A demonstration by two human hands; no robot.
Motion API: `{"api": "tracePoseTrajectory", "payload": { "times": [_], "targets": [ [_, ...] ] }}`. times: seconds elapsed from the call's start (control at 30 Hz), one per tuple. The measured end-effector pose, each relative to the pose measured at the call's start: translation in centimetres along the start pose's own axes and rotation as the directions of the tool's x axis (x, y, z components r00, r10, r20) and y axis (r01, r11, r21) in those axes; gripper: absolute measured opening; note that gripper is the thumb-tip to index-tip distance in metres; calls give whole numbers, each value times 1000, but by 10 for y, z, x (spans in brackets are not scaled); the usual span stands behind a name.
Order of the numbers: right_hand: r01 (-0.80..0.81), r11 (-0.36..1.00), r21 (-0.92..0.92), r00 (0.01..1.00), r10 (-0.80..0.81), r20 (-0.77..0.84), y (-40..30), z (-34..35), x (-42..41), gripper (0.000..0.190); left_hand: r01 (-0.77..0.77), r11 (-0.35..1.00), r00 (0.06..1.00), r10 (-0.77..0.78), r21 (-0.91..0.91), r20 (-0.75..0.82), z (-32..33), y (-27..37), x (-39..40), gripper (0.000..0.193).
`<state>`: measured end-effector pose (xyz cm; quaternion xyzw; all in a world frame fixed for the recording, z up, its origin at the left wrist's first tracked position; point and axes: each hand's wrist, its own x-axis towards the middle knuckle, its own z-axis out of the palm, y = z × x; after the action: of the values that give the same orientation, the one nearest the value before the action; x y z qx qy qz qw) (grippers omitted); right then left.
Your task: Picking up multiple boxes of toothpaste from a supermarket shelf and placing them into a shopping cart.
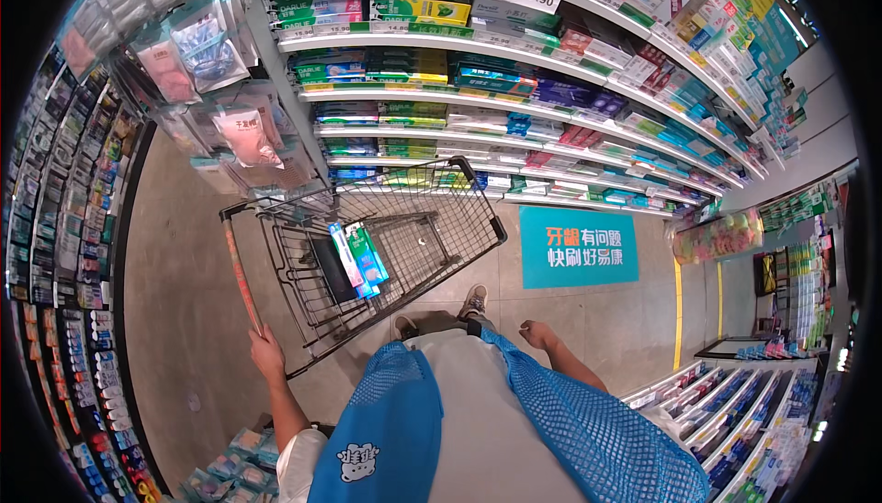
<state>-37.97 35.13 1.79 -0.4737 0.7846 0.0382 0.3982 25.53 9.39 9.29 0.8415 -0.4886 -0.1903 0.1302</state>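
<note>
My left hand (267, 355) is wrapped around the near end of the long orange-red handle (238, 275) of a wire shopping cart (420, 275). The cart stands at an angle in front of me, to the left. A green, white and blue Darlie toothpaste box (366, 255) lies in it, close to the handle side. Beside that box is a slimmer blue and pink box (346, 255), partly overlapped. A black panel (325, 265) sits under their left side. On my right, my right hand (537, 335) hangs above the floor with its fingers curled in, and nothing shows in it.
White shelves (441, 96) full of toothpaste boxes run along the far side. Packaged hair-drying caps (244, 134) hang at the shelf end. A teal floor sign (580, 248) lies right of the cart. Stocked racks (65, 227) line the left; another shelf unit (716, 406) is at lower right.
</note>
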Motion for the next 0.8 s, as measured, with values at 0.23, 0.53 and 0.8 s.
{"api": "tracePoseTrajectory", "payload": {
  "times": [0.23,0.53,0.8],
  "targets": [
    [10,998,63,1000,-9,-19,-7,-3,-7,43,-30,999,1000,30,-14,-7,4,1,0,36],
    [32,996,79,998,-29,-50,-9,-18,-3,42,13,1000,999,-14,18,29,8,-7,0,40],
    [47,999,-6,997,-47,54,15,-38,7,40,-30,996,999,32,89,-21,10,3,-3,41]
  ]
}}
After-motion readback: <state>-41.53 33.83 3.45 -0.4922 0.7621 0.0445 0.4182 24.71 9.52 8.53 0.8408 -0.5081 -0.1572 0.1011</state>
